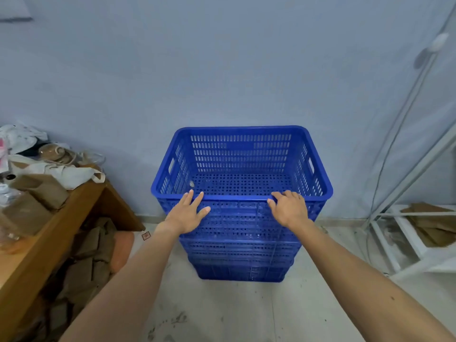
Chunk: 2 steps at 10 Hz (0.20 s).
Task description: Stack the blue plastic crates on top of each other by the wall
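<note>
A stack of blue plastic crates (241,257) stands on the floor against the pale blue wall (222,70). The top crate (241,156) is open and holds nothing but a small pale scrap near its front left corner. My left hand (188,213) lies flat with fingers spread on the front wall of the top crate, fingertips at the rim. My right hand (287,207) rests on the front rim, fingers curled loosely over the edge. Neither hand grips the crate firmly.
A wooden table (49,243) at the left carries brown paper bags (39,191), cloth and bottles, with more bags beneath it. A white metal rack (404,243) with cardboard stands at the right. A white cable (407,99) runs down the wall. Dusty tiled floor (234,312) lies in front.
</note>
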### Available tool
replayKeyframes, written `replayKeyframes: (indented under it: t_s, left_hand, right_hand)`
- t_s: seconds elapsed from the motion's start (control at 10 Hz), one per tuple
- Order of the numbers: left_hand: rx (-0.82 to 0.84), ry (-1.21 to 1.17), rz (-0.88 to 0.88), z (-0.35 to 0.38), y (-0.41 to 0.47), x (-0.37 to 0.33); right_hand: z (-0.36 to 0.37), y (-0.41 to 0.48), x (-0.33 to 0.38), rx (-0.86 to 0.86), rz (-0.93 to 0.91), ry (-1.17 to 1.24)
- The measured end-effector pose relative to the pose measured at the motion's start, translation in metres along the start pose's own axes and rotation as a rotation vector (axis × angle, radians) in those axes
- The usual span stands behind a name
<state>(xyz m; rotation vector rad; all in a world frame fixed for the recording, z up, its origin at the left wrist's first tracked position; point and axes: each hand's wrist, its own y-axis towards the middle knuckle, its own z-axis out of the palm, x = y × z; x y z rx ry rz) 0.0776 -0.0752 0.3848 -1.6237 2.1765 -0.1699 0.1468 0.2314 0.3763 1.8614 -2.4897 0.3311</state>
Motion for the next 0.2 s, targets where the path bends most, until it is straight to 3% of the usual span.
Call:
replayKeyframes:
  t_s: [0.2]
  left_hand:
    - [0.032, -0.116, 0.053, 0.002, -0.044, 0.020]
  right_hand:
    - [-0.013, -0.054, 0.026, 0.022, -0.016, 0.098]
